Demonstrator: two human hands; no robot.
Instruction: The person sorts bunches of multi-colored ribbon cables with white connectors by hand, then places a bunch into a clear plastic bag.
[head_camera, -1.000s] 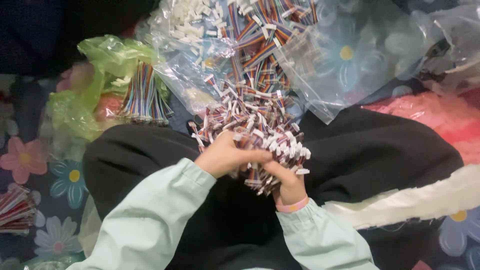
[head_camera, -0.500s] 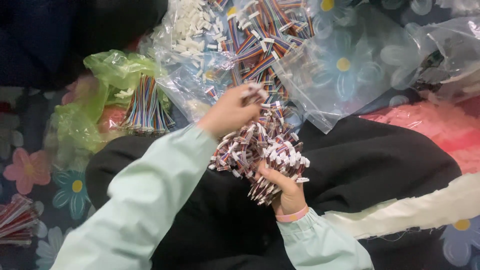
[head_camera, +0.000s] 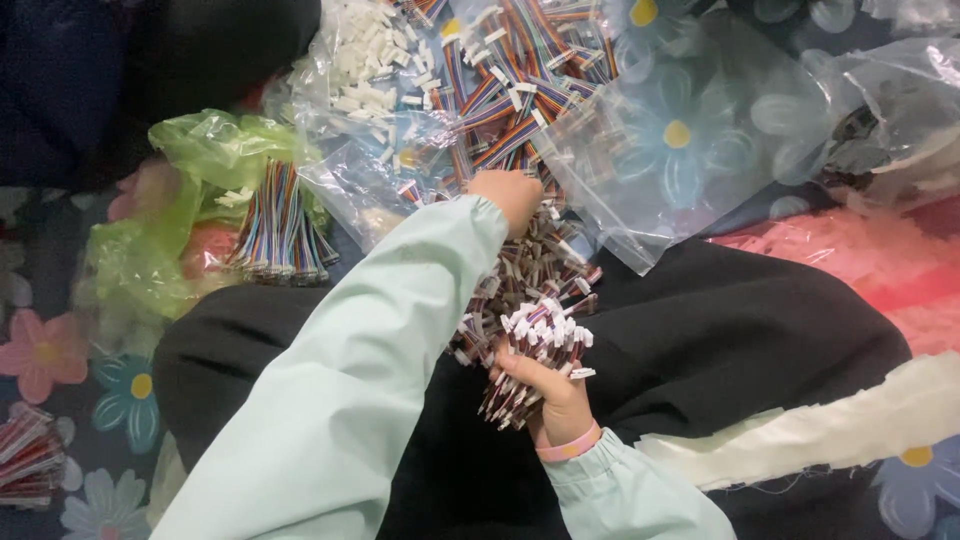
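Note:
My right hand (head_camera: 548, 392), with a pink band at the wrist, grips a thick bundle of short cables with white connector ends (head_camera: 535, 345) above my black lap. My left hand (head_camera: 506, 194) reaches forward in a pale green sleeve. Its fingers are curled at the near edge of a pile of rainbow ribbon cables (head_camera: 520, 95) in a clear plastic bag. What the left fingers hold is hidden behind the hand.
A clear bag of small white connectors (head_camera: 355, 70) lies at the back left. A green plastic bag (head_camera: 180, 230) holds another bunch of ribbon cables (head_camera: 280, 222). Empty clear bags (head_camera: 720, 140) lie to the right, on a flowered cloth. More cables (head_camera: 25, 460) show at the left edge.
My left hand left the bundle in my lap and reached forward to the ribbon cable pile. My right hand kept its grip on the bundle.

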